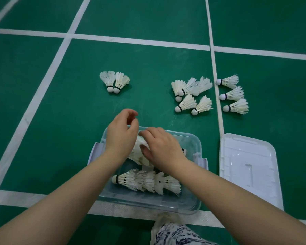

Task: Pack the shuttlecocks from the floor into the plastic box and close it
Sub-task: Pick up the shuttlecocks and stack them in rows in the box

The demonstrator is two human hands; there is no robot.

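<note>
A clear plastic box (pixel 189 204) sits open on the green floor in front of me. A nested row of white shuttlecocks (pixel 145 181) lies along its near side. My right hand (pixel 163 147) presses on a second stack of shuttlecocks (pixel 140 152) in the far half of the box. Just left of it, my left hand (pixel 121 137) hovers over the box's far left rim with fingers curled and nothing visibly in it. Two loose shuttlecocks (pixel 114 81) lie on the floor beyond, and several more (pixel 193 94) at the right.
The white lid (pixel 249 167) lies flat on the floor right of the box. Three more shuttlecocks (pixel 232 94) lie past a white court line (pixel 215 76). A patterned piece of clothing (pixel 170 232) shows at the bottom edge.
</note>
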